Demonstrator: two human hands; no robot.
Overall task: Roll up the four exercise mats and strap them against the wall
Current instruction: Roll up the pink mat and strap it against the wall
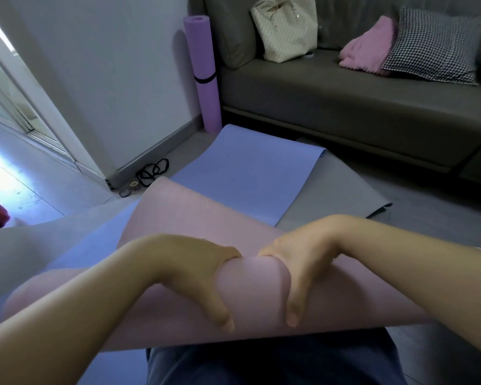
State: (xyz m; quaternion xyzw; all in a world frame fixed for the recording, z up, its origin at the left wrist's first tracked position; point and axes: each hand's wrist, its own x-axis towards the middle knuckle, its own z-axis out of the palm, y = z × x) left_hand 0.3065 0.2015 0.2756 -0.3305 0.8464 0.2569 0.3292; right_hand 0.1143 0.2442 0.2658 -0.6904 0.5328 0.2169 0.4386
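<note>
**A:** What's closest to you?

**B:** Dark blue trousers [261, 362] at the very bottom. Right above them is the pink mat [178, 218], with its rolled end lying crosswise over the lap.

**A:** And the hands?

**B:** Both are on that roll, side by side near its middle, close but not touching. The left hand [197, 273] clasps it with the thumb on the near side and the fingers curled over the top, out of sight. The right hand [297, 273] grips it the same way, thumb pointing back toward the person.

**A:** Is the whole pink mat rolled?

**B:** No. The loose part comes off the roll and runs away toward the wall [109, 65], lying over a blue mat [242, 173].

**A:** What's under the blue one?

**B:** A grey mat [336, 190], which shows on the right with a corner on the floor. Both lie flat.

**A:** Further on?

**B:** By the skirting board there's a bunch of black straps [152, 170] on the floor, just beside the pink mat's far corner. A couple of small round things lie near them, too small for me to tell what they are.

**A:** Anything stood up?

**B:** One purple mat [202, 73]. It's rolled and stands upright against the wall, right beside the end of the sofa [345, 101], with a black band [205, 78] round its middle.

**A:** And on the sofa?

**B:** A pale tote bag [286, 29] against the back, then a pink blanket [367, 48], then a checked cushion [433, 45] leaning beside it.
</note>
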